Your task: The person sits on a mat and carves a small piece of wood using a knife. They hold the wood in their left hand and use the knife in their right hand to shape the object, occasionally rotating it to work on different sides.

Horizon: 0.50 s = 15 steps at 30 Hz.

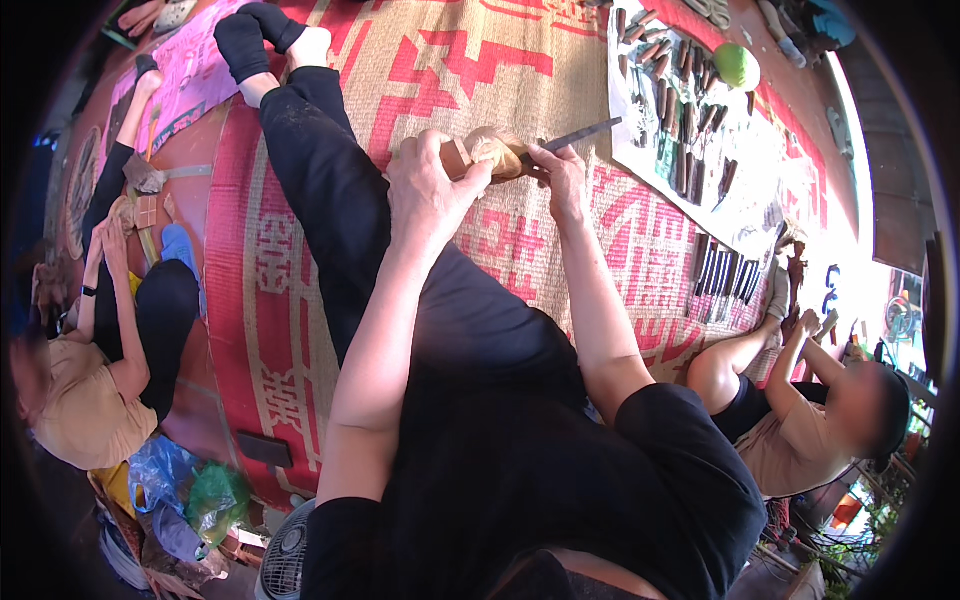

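Note:
My left hand (428, 190) is closed round a carved wooden piece (505, 158), pale brown and rounded, with a squared, darker brown block end (456, 160) showing beside my thumb. Against the piece's right side my right hand (564, 178) pinches a long, flat, dark metal tool (592, 130), which points up and to the right. Whether it is a file or a blade I cannot tell. Part of the tool lies hidden behind my fingers. Both hands work above the woven mat, just beyond my bent leg.
A red and straw-coloured mat (300, 400) lies below. At the upper right, a white sheet (640, 150) carries many wooden-handled tools (690, 110) and a green ball-like thing (737, 67). Dark-handled tools (725, 275) lie nearer. People sit at left and right; a fan (287, 555) stands behind me.

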Motion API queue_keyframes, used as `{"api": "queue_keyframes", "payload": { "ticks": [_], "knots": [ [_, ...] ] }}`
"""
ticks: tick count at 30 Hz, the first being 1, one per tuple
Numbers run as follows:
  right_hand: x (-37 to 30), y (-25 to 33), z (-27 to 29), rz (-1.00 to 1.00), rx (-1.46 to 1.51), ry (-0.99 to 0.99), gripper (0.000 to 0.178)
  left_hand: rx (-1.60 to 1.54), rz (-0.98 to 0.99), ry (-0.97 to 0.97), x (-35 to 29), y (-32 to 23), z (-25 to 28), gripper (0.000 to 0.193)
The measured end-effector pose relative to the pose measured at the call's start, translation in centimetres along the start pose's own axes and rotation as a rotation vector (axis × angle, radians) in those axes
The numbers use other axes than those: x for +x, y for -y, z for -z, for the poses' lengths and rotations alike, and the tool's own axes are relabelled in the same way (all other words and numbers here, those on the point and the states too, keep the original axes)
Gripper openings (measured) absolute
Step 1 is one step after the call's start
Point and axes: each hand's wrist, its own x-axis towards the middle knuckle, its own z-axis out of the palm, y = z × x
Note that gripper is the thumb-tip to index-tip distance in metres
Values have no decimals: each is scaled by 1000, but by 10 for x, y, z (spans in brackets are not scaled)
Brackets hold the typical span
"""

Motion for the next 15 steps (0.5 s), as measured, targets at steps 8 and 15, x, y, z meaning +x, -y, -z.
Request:
{"api": "queue_keyframes", "payload": {
  "ticks": [8, 15],
  "knots": [
    [10, -4, 15, -51, 249, -159, 14, -69, 61, 57, 0, 4, 0, 42],
    [-1, -3, -1, 20, 62, -27, 11, 5, 7, 13, -1, -1, 2, 45]
  ]
}}
